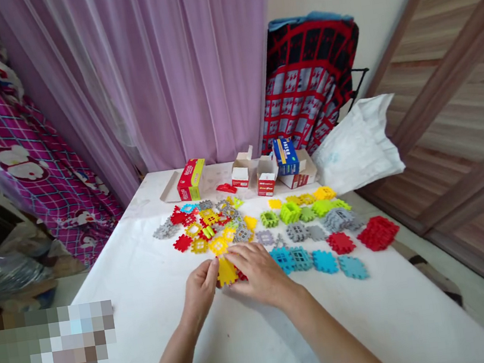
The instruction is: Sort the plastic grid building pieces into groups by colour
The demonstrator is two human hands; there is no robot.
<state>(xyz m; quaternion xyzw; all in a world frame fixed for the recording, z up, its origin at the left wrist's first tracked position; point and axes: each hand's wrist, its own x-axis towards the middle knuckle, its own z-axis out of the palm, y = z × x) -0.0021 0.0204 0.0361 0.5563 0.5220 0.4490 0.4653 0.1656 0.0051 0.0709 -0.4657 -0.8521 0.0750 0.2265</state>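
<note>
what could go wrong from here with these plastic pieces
The yellow piece between the left hand and right hand might slip. The right hand, close beside the blue pieces, could nudge them out of line. The red stack, near the table's right edge, may get knocked off.

No word or number can be read with certainty. At the far side of the table, large white lettering marks a red and yellow-green box (188,180) on the left and a blue box (285,152) on the right; two small red-and-white boxes (266,186) between them carry tiny, blurred print.
</note>
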